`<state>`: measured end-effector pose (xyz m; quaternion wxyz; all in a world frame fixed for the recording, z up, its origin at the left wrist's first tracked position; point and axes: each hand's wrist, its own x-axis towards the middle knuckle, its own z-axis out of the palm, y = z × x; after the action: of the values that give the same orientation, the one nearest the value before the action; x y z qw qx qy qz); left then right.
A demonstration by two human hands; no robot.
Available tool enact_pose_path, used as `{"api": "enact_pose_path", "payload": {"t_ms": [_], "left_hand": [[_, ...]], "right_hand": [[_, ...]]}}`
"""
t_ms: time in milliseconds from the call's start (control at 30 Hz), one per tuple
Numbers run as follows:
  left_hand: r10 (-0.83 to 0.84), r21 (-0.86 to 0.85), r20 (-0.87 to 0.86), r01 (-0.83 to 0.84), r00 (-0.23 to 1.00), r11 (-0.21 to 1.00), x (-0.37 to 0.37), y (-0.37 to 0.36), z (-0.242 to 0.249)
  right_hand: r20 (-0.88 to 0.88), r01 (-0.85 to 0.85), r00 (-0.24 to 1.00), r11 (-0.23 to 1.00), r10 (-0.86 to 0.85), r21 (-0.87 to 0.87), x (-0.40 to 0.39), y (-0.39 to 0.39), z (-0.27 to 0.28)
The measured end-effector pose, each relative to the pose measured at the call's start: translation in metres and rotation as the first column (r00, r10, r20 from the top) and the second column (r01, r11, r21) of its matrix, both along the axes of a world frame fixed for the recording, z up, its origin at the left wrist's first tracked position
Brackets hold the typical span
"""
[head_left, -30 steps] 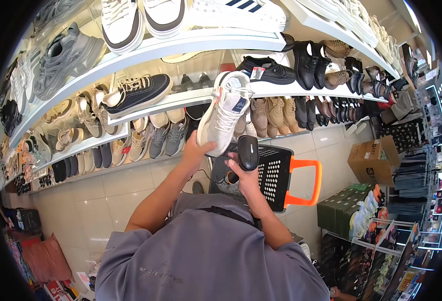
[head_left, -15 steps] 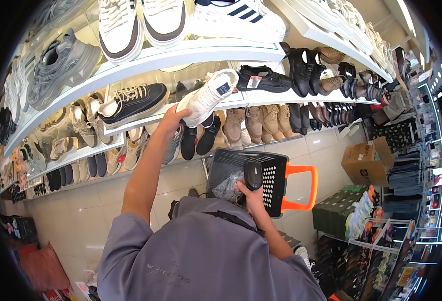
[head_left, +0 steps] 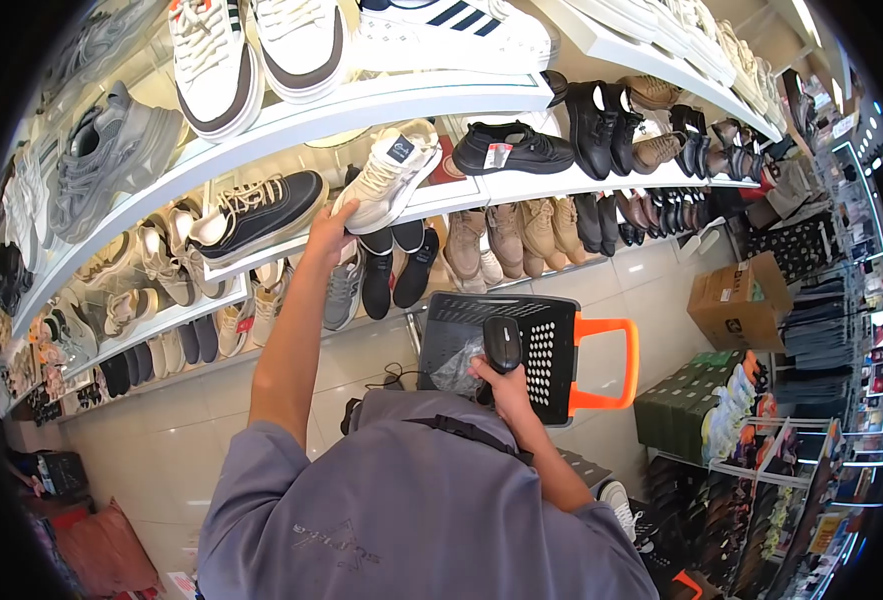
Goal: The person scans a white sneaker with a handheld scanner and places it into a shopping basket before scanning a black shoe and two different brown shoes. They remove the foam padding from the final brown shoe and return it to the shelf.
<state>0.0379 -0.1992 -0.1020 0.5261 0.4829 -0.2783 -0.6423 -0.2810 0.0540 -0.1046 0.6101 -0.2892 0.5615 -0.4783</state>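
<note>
One cream shoe point(head_left: 391, 182) extends beyond the left hand point(head_left: 329, 232) (which grips its toe).

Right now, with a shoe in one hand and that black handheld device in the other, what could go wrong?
1. The left hand grips the pale shoe near its toe, at the edge of the shelf, so it might slip off.
2. The pale shoe might bump the dark laced shoe beside it.
3. A loose grip by the right hand might drop the black handheld device, perhaps into the basket.
</note>
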Motion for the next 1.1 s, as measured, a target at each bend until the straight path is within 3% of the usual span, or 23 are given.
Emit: {"api": "enact_pose_path", "payload": {"t_ms": [133, 200, 467, 800, 867, 1100], "left_hand": [[-0.117, 0.096, 0.001, 0.116, 0.993, 0.989, -0.008, 0.021, 0.009], [-0.141, 0.156, -0.133, 0.161, 0.981, 0.975, -0.021, 0.032, 0.010], [-0.213, 0.136, -0.208, 0.244, 0.955, 0.960, -0.041, 0.037, 0.003], [-0.155, 0.119, -0.181, 0.178, 0.971, 0.977, -0.048, 0.042, 0.008], [-0.077, 0.072, -0.095, 0.084, 0.993, 0.994, -0.056, 0.047, 0.013], [0.006, -0.042, 0.076, -0.003, 0.997, 0.999, -0.073, 0.062, 0.007]], "right_hand": [[-0.003, 0.016, 1.000, 0.999, -0.016, 0.030, 0.003, -0.002, 0.002], [-0.009, 0.021, 1.000, 1.000, -0.020, 0.023, 0.004, -0.003, 0.002], [-0.026, -0.022, 0.999, 1.000, 0.023, 0.020, 0.005, -0.005, -0.001], [-0.027, -0.026, 0.999, 0.999, 0.027, 0.034, 0.003, -0.005, -0.006], [-0.033, -0.049, 0.998, 0.998, 0.050, 0.028, 0.002, -0.005, -0.009], [-0.021, -0.029, 0.999, 0.999, 0.030, 0.026, 0.001, -0.003, -0.005]]}}
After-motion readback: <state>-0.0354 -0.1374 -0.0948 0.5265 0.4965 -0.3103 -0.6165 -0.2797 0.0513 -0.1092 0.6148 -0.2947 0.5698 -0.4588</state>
